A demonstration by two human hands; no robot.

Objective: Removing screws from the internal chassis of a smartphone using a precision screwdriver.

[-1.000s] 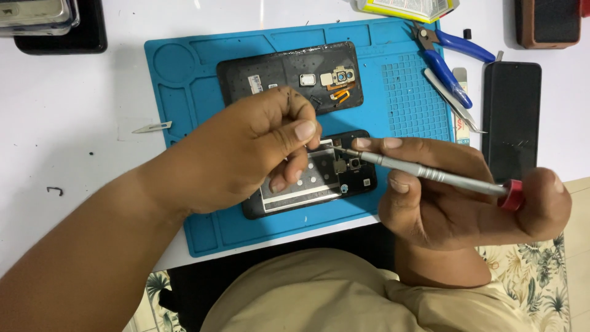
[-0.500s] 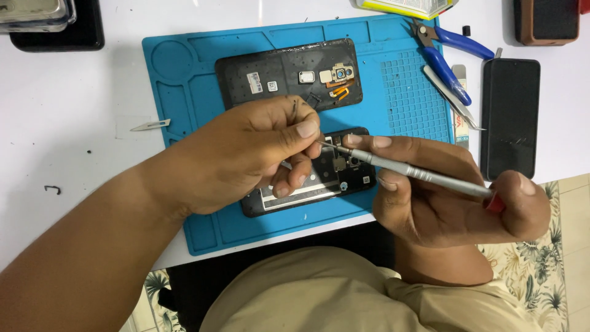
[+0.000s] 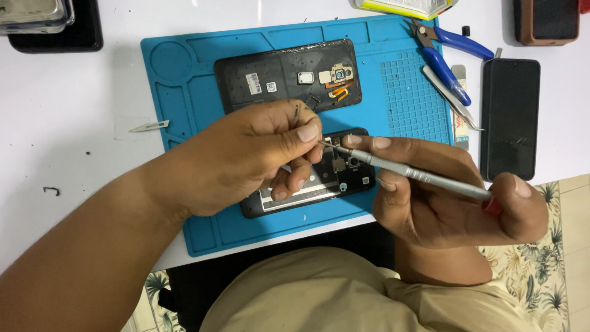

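The opened black smartphone with its back cover removed (image 3: 319,184) lies at the centre of the frame on a blue silicone repair mat (image 3: 184,123), its long axis running left to right with the camera end to the right. The left hand (image 3: 246,157) rests over its left part, thumb and forefinger pinched together just above the board; whether they grip a tiny part I cannot tell. The right hand (image 3: 442,197) is closed around a slim silver screwdriver with a red cap (image 3: 418,175), whose tip points left, meeting the left fingertips above the phone's upper right. Above lies the detached black back cover (image 3: 270,77). On the white surface (image 3: 74,123) at upper right lie blue-handled pliers (image 3: 452,55) and a second dark phone (image 3: 510,117).
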